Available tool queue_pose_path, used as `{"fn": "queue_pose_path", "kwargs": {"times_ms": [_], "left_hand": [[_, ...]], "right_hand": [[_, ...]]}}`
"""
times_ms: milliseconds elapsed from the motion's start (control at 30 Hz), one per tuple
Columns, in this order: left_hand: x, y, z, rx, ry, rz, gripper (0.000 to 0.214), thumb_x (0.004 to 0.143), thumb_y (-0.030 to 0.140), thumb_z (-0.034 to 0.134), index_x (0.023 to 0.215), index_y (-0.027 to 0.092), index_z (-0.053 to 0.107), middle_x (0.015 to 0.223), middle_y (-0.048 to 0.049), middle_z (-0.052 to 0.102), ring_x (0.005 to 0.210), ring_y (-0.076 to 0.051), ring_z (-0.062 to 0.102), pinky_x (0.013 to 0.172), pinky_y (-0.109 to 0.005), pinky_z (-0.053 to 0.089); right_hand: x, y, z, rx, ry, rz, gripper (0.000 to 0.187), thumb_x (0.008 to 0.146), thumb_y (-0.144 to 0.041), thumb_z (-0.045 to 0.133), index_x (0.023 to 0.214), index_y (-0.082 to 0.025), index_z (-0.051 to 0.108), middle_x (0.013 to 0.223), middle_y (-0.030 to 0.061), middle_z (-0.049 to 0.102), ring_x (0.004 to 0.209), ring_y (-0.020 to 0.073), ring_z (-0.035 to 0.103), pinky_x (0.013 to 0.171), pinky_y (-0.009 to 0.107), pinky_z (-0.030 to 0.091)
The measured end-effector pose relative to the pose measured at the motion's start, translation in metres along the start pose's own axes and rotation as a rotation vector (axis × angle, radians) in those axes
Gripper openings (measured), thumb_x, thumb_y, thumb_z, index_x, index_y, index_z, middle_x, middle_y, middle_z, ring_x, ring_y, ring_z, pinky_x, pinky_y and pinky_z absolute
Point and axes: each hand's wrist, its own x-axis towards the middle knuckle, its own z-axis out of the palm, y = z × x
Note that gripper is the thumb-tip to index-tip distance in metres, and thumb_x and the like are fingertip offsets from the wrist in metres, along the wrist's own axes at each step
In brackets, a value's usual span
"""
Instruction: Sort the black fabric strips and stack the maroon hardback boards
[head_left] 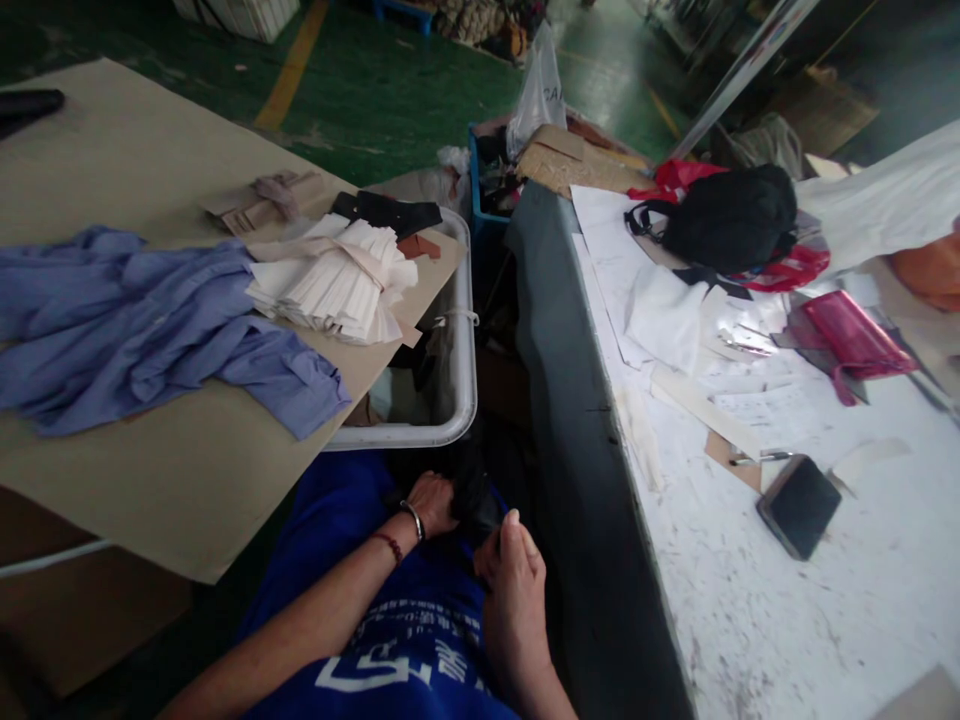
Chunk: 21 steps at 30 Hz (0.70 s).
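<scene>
Low in front of my blue apron (390, 600), both hands are at a dark, soft-looking piece (474, 492) whose kind I cannot make out. My left hand (433, 503), with a metal bangle and a red bead bracelet at the wrist, is closed at its left side, the fingertips hidden. On the right, my right hand (516, 570) is closed with thumb and fingers pressed together near the lower edge of the dark piece. What exactly lies between the fingers is too dark to see.
Left, a board-topped table (172, 500) bears a blue-purple garment (150, 320) and fanned pale strips (337, 285). A white bin (465, 390) stands partly under it. The white table (750, 600) at right holds a black bag (731, 215), a red pouch (855, 335) and a dark pad (799, 506).
</scene>
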Motion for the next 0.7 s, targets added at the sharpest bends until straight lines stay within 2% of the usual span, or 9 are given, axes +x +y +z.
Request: {"fn": "queue_pose_path", "kwargs": {"times_ms": [100,233,367,467,567,700], "left_hand": [[-0.002,0.002,-0.004,-0.029,-0.023,0.019,0.019,0.081,0.031,0.062,0.084,0.013,0.061,0.092,-0.005,0.063,0.095,-0.021,0.057,0.092,-0.046,0.041],[-0.01,0.002,-0.006,-0.141,-0.008,0.008,0.016,0.081,0.028,0.063,0.079,0.013,0.061,0.089,-0.0042,0.063,0.096,-0.02,0.057,0.091,-0.045,0.042],[-0.024,-0.002,-0.007,-0.355,-0.031,-0.038,0.015,0.082,0.025,0.061,0.076,0.011,0.059,0.074,0.0001,0.061,0.072,-0.015,0.06,0.069,-0.032,0.05],[-0.036,-0.001,-0.016,-0.489,-0.053,-0.032,0.01,0.08,0.018,0.061,0.073,0.01,0.06,0.072,0.0013,0.062,0.068,-0.014,0.059,0.065,-0.028,0.049],[-0.045,0.008,-0.029,-0.531,-0.05,-0.03,0.006,0.076,0.011,0.059,0.07,0.011,0.062,0.07,0.0016,0.063,0.068,-0.013,0.059,0.065,-0.025,0.047],[-0.049,0.027,-0.039,-0.471,0.018,-0.134,0.012,0.073,0.014,0.054,0.074,0.012,0.066,0.072,-0.0022,0.066,0.07,-0.015,0.059,0.063,-0.022,0.042]], "right_hand": [[-0.004,-0.001,-0.003,0.053,0.01,0.009,0.051,0.08,-0.063,0.045,0.054,-0.021,0.032,0.049,-0.0061,0.028,0.046,0.0084,0.023,0.043,0.023,0.024],[-0.001,0.0,-0.007,0.308,0.032,0.062,0.05,0.081,-0.056,0.051,0.053,-0.02,0.029,0.048,-0.0079,0.024,0.045,0.0078,0.021,0.045,0.023,0.028],[0.015,-0.003,-0.012,0.493,0.05,0.041,0.041,0.084,-0.046,0.053,0.057,-0.019,0.039,0.052,-0.0058,0.036,0.05,0.0089,0.036,0.056,0.024,0.042],[0.041,-0.006,-0.011,0.627,0.103,0.209,0.031,0.089,-0.036,0.044,0.064,-0.018,0.042,0.059,-0.0045,0.042,0.055,0.0086,0.044,0.066,0.026,0.048],[0.073,-0.006,-0.003,0.653,0.165,0.369,0.028,0.089,-0.031,0.044,0.064,-0.019,0.037,0.054,-0.0075,0.036,0.044,0.0057,0.036,0.053,0.021,0.046],[0.111,0.0,0.014,0.564,0.227,0.417,0.029,0.086,-0.018,0.049,0.062,-0.019,0.033,0.048,-0.0108,0.025,0.036,0.0032,0.024,0.035,0.015,0.028]]}}
